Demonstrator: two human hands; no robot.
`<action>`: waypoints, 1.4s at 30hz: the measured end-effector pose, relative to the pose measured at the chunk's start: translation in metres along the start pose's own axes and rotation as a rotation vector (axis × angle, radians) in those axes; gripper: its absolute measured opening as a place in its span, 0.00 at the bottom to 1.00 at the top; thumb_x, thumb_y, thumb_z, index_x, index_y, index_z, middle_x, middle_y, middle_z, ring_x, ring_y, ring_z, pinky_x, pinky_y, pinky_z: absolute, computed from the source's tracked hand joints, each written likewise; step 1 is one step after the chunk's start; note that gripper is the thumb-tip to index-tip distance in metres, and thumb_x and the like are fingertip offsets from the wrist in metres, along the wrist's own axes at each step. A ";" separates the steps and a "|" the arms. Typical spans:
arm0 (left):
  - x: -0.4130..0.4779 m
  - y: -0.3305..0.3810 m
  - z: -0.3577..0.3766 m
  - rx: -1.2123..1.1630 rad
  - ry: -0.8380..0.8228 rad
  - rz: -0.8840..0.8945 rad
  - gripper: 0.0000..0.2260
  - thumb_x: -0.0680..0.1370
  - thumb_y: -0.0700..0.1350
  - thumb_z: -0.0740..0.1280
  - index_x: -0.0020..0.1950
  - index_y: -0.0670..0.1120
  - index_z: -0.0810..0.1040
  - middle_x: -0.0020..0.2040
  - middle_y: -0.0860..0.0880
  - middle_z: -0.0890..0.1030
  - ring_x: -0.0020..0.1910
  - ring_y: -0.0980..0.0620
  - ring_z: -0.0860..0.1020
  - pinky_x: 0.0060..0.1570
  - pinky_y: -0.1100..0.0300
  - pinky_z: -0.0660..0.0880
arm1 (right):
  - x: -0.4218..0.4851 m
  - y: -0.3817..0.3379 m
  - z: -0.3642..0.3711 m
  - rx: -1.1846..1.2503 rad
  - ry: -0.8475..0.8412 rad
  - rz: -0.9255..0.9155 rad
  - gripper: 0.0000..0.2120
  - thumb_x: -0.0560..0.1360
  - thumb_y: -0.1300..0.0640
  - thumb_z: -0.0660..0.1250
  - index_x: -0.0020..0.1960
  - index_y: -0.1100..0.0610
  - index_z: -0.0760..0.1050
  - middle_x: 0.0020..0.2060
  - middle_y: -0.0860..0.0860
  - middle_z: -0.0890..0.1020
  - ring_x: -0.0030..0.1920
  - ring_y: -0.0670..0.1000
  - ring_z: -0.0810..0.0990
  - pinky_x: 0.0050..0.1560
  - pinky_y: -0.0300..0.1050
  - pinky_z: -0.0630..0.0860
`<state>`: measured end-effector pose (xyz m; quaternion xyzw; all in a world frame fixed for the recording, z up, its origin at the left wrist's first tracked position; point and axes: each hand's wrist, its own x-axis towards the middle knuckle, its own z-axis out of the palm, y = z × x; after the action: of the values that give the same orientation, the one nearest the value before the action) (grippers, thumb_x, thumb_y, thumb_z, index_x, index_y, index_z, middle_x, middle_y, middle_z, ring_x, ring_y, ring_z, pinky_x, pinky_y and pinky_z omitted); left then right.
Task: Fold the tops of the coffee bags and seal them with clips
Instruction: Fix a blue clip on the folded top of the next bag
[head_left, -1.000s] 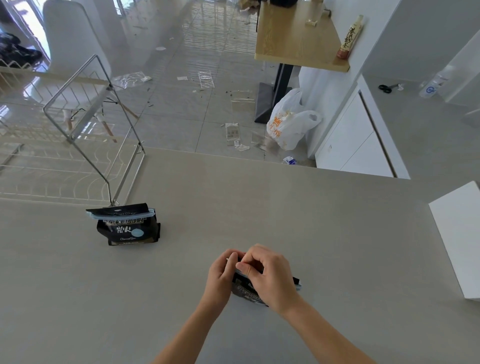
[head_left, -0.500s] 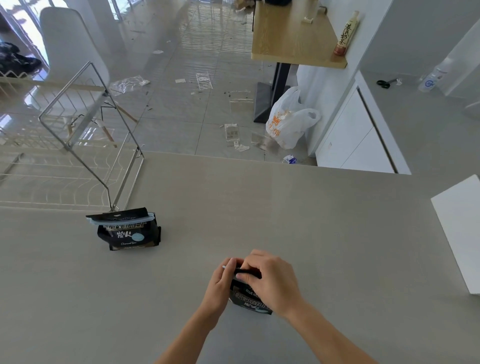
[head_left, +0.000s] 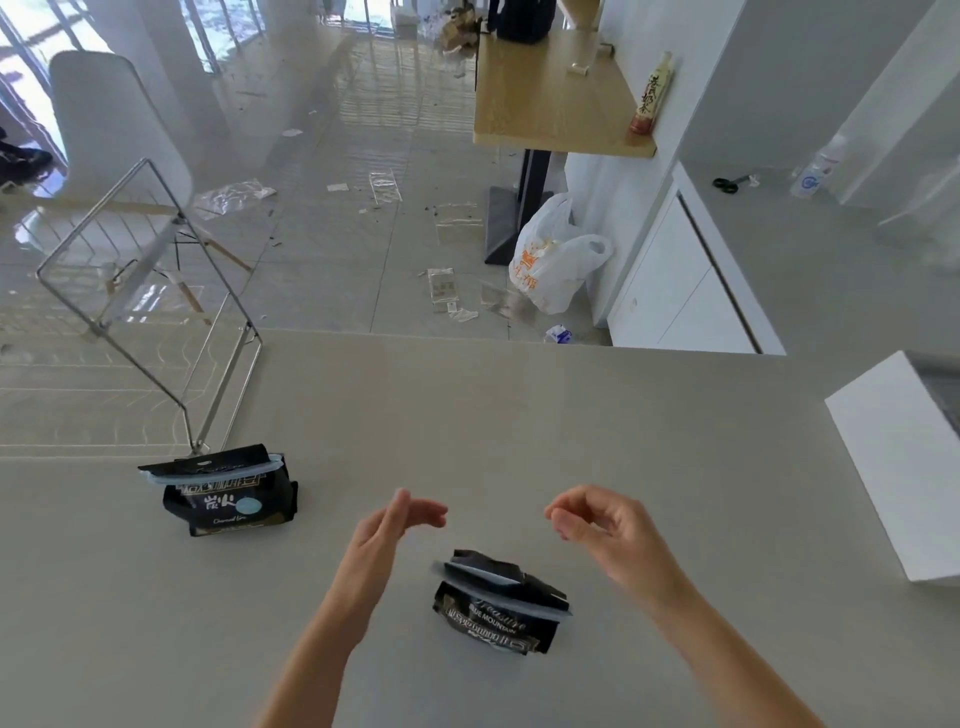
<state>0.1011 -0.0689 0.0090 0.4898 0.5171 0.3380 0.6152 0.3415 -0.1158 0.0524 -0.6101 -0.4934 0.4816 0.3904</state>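
Note:
A black coffee bag (head_left: 496, 621) stands on the grey counter (head_left: 571, 441) near me, its top folded over with a pale blue clip (head_left: 511, 597) across the fold. My left hand (head_left: 387, 530) hovers above and to its left, fingers apart and holding nothing. My right hand (head_left: 605, 525) hovers above and to its right, fingers loosely curled and holding nothing. Neither hand touches the bag. A second black coffee bag (head_left: 231, 501) stands further left, its folded top held by another pale blue clip (head_left: 213, 473).
A wire rack (head_left: 156, 312) leans at the counter's left, just behind the second bag. A white box (head_left: 904, 478) sits at the right edge. Beyond the counter's far edge the floor drops away, with a plastic bag (head_left: 553, 260) and a wooden table (head_left: 550, 98).
Both hands were pressed together on the near bag's top. Now they have let go and lifted apart to either side, leaving the bag standing with its clip on.

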 end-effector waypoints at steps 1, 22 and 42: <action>0.000 0.011 0.003 0.082 -0.056 0.079 0.14 0.79 0.51 0.60 0.46 0.49 0.83 0.45 0.51 0.85 0.49 0.58 0.80 0.52 0.70 0.70 | -0.005 0.007 -0.006 -0.073 -0.038 0.045 0.02 0.72 0.58 0.71 0.41 0.52 0.80 0.35 0.44 0.82 0.39 0.44 0.78 0.43 0.37 0.74; -0.015 0.003 0.068 0.749 -0.232 0.326 0.07 0.65 0.48 0.75 0.38 0.54 0.79 0.33 0.60 0.75 0.33 0.60 0.74 0.29 0.69 0.64 | -0.042 0.061 0.015 -0.194 -0.010 -0.109 0.11 0.70 0.58 0.73 0.47 0.42 0.81 0.42 0.42 0.79 0.48 0.46 0.79 0.49 0.37 0.76; -0.016 -0.004 0.070 0.886 -0.141 0.408 0.09 0.71 0.57 0.69 0.40 0.53 0.75 0.38 0.56 0.77 0.32 0.57 0.71 0.28 0.69 0.62 | -0.015 0.059 0.015 -0.609 -0.039 -0.312 0.07 0.71 0.47 0.70 0.47 0.47 0.77 0.44 0.42 0.77 0.46 0.38 0.69 0.44 0.32 0.69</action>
<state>0.1647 -0.1022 0.0085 0.8173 0.4618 0.1653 0.3023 0.3396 -0.1427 -0.0042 -0.6064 -0.7094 0.2582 0.2498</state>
